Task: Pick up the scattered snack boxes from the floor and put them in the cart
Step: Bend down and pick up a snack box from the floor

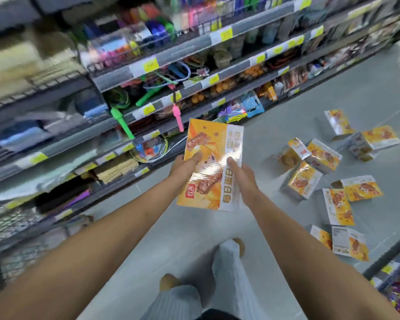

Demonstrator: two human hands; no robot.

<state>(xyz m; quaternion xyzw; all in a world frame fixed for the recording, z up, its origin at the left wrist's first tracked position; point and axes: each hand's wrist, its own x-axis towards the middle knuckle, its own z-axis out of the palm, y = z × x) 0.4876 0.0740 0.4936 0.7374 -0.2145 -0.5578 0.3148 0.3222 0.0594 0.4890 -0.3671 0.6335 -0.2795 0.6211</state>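
Note:
I hold one orange-and-white snack box in front of me, above the grey floor. My left hand grips its left edge with the thumb on the front face. My right hand grips its right edge. Several more of the same boxes lie scattered on the floor to the right, some tipped on their sides. A wire cart shows blurred at the lower left, beside my left forearm.
Store shelves with price tags run along the left and back, holding skipping ropes, toys and packets. Another shelf edge sits at the lower right. My legs and shoes stand on the aisle floor.

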